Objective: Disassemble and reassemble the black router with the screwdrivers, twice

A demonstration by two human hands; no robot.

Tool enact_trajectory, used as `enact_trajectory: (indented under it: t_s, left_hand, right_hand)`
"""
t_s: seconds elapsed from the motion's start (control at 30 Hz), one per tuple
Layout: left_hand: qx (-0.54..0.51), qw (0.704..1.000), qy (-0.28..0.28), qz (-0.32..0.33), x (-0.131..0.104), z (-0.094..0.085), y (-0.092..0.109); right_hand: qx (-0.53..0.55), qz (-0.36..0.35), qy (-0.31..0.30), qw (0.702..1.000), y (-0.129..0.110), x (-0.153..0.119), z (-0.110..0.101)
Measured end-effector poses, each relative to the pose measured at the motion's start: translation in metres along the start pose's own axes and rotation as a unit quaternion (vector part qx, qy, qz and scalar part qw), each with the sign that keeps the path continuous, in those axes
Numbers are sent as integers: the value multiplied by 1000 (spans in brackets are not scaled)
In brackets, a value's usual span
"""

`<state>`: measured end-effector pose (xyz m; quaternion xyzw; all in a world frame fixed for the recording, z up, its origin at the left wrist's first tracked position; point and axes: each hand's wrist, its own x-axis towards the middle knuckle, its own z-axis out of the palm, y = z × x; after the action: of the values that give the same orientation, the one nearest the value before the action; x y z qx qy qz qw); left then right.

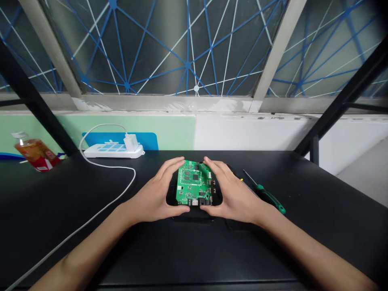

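Note:
Between my two hands is a green circuit board (190,190), its chips and ports facing up. My left hand (154,194) grips the board's left side, fingers at the far edge and thumb at the near edge. On the opposite side my right hand (233,194) holds it the same way, beside the row of ports. Beneath the board a black casing (172,196) shows in part; whether the board sits inside it or just above it I cannot tell. A screwdriver with a green handle (271,200) lies right of my right hand.
A white power strip (113,151) with a plugged-in charger (131,142) stands at the back left. Its white cable (113,200) runs across the black table (188,254) toward the near left. A drink bottle (36,153) is at far left. Black frame bars (342,97) slant up at both sides.

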<state>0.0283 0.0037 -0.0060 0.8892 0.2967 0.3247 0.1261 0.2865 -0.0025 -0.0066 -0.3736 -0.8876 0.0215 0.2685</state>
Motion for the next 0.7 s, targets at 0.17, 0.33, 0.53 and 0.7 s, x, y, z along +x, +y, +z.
enact_trajectory:
  t_s: [0.17,0.33,0.53,0.7]
  left_hand:
    - [27,1000,-5,1,-1,0,-1]
    - [53,998,-34,-15,-1,-2,1]
    - [64,997,-32,-16,0,-3,0]
    - [55,998,-13,-23,1,-6,1]
  right_hand:
    - [-37,-33,13,999,-1,-1,-1]
    - [-53,-48,15,997,-5,-1,-2]
    - [-33,-48,1,998,-4,-1,-8]
    - [-2,-18,13,1000,4,-1,-17]
